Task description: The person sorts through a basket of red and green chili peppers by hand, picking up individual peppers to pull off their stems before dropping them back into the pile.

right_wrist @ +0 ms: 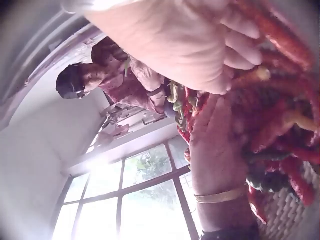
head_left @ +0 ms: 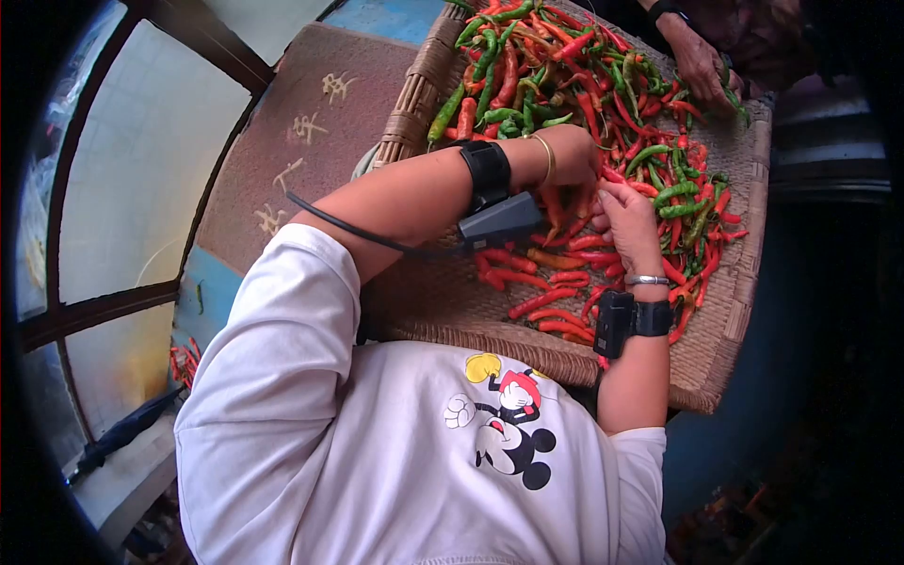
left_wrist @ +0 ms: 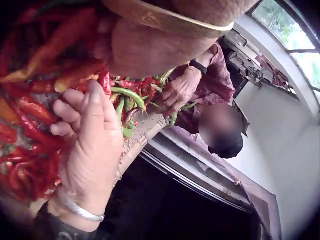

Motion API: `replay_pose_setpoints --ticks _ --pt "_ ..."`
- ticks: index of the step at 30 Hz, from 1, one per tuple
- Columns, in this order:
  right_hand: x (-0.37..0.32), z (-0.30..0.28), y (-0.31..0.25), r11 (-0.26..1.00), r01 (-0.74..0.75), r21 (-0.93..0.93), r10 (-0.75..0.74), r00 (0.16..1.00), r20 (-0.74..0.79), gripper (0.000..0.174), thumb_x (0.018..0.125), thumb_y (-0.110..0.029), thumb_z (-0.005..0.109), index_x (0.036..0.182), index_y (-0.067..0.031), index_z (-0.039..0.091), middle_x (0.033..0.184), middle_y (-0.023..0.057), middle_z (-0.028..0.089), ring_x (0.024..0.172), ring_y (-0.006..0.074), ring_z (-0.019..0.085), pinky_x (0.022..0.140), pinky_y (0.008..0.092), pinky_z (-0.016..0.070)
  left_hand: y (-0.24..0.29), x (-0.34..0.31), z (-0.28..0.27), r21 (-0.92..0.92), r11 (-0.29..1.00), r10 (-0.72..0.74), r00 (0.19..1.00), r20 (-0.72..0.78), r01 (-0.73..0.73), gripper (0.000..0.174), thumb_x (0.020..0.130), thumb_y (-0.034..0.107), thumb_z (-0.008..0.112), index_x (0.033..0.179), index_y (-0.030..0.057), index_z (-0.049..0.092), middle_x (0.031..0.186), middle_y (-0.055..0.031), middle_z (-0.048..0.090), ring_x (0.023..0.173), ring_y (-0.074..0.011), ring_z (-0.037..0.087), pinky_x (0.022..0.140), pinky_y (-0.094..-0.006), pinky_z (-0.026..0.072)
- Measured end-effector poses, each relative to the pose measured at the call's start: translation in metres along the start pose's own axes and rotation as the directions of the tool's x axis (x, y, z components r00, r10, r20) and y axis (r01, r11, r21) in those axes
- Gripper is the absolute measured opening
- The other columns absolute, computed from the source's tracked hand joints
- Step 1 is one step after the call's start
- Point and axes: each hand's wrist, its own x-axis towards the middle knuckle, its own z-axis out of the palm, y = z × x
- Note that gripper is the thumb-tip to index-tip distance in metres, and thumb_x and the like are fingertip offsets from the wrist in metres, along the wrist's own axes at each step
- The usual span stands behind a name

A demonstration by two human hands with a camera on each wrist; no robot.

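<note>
Red and green chili peppers [head_left: 527, 75] fill much of a woven basket [head_left: 424, 325]. My left hand [head_left: 570, 155], with a gold bangle, reaches across from the left over the pile. Its fingers are mostly hidden; orange-red chili peppers [head_left: 557, 209] hang just below it, as if gripped. Facing it, my right hand [head_left: 629, 221], with a silver bangle, curls its fingers. In the left wrist view, the thumb of that right hand [left_wrist: 92, 145] lies against a red chili pepper [left_wrist: 104, 80]. Both hands nearly meet over the pile.
Another person's hand [head_left: 702, 71] touches chili peppers at the basket's far right. Loose red chili peppers [head_left: 556, 301] lie near the basket's front rim. A brown mat with written characters [head_left: 301, 122] is at the left, beside a framed window [head_left: 141, 141].
</note>
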Motion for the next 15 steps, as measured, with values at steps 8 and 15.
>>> replay_pose_setpoints --ticks 8,15 --pt "0.007 0.013 0.01 0.848 0.148 -0.508 -0.206 0.977 -0.059 0.029 0.074 -0.026 0.058 0.089 -0.0016 0.055 0.07 0.0123 0.059 0.062 0.0228 0.058 0.053 0.0336 0.0453 -0.004 0.003 0.001 -0.094 0.995 -0.018 1.0 -0.007 0.017 0.024 0.07 0.007 0.048 0.09 0.0062 0.06 0.073 -0.0105 0.06 0.065 -0.0207 0.059 0.06 -0.0308 0.0464" --pt "0.003 0.017 0.0 0.567 0.022 -0.824 -0.22 0.967 -0.126 0.022 0.068 -0.026 0.057 0.077 -0.0055 0.057 0.072 0.0161 0.059 0.07 0.0342 0.057 0.062 0.0413 0.0439 -0.012 0.006 -0.003 0.061 0.989 0.148 0.881 -0.449 -0.134 0.018 0.068 0.007 0.052 0.085 0.0069 0.06 0.071 -0.0113 0.06 0.07 -0.0273 0.058 0.064 -0.033 0.0466"
